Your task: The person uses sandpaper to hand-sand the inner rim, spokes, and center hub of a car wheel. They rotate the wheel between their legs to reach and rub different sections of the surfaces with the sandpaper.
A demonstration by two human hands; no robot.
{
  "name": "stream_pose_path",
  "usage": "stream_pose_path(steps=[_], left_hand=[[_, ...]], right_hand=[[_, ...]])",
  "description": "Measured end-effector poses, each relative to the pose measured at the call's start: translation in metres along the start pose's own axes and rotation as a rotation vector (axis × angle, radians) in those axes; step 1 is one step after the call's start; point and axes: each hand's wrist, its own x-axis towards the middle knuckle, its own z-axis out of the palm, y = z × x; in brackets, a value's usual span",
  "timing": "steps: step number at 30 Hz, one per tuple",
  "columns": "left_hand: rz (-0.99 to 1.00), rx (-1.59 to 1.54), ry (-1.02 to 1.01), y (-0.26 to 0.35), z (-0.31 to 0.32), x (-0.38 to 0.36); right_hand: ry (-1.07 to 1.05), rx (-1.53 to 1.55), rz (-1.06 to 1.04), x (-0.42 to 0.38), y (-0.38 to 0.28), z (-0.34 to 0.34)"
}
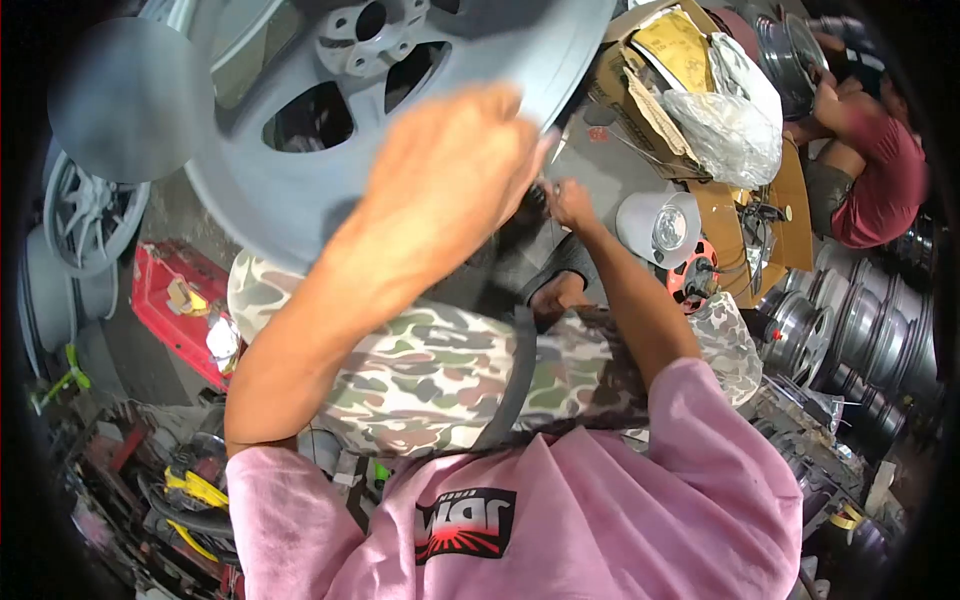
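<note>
A large grey five-spoke wheel rim point(235, 165) fills the top left and centre. In front of its lower right edge is my left hand point(450, 165), blurred, with its fingers curled in; what they hold, if anything, is hidden. My right hand point(570, 204) is closed just right of the rim's edge, its fingertips beside a small dark thing too blurred to name. Below the hands lie camouflage-patterned trousers point(430, 375) over my legs.
An open cardboard box point(640, 105) with plastic stands upper right, near a white round container point(645, 228) and a red-black reel point(697, 275). Another person point(880, 175) handles a rim at right. Stacked rims point(865, 315) stand below; a red tray point(165, 300) lies left.
</note>
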Motion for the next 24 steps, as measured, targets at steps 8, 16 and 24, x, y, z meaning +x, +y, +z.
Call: stream_pose_path(steps=[8,16,24], left_hand=[[-0.032,0.321,-1.143,0.028,0.096,-0.033],[-0.119,0.251,-1.083,0.011,0.123,-0.049],[-0.175,0.045,-0.922,-0.007,0.138,-0.038]], right_hand=[[0.419,-0.384,-0.460,0.073,0.036,-0.043],[0.282,-0.916,-0.697,0.100,0.034,-0.070],[0.198,-1.160,-0.831,0.082,0.045,-0.071]])
